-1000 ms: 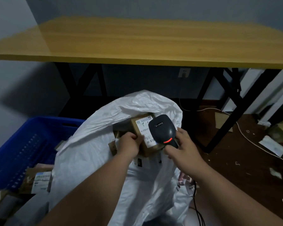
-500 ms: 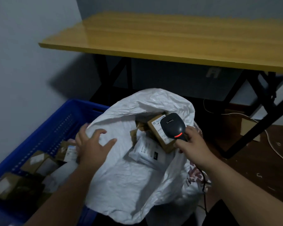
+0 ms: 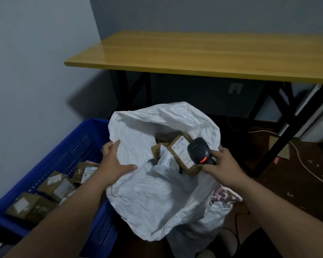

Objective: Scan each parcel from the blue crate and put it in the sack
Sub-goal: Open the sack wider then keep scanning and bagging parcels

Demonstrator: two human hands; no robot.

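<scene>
White sack [image 3: 157,192] stands open beside the blue crate [image 3: 67,155] of parcels [image 3: 58,187], left hand [image 3: 114,164] spread flat on its rim, right hand [image 3: 222,164] gripping a scanner [image 3: 199,150] over boxes [image 3: 183,153] inside.

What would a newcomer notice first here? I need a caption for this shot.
The crumpled white sack gaping open at centre, brown parcels showing inside. The right hand holds a black scanner with a red glow over it; the left hand rests on the sack's edge beside the blue crate.
</scene>
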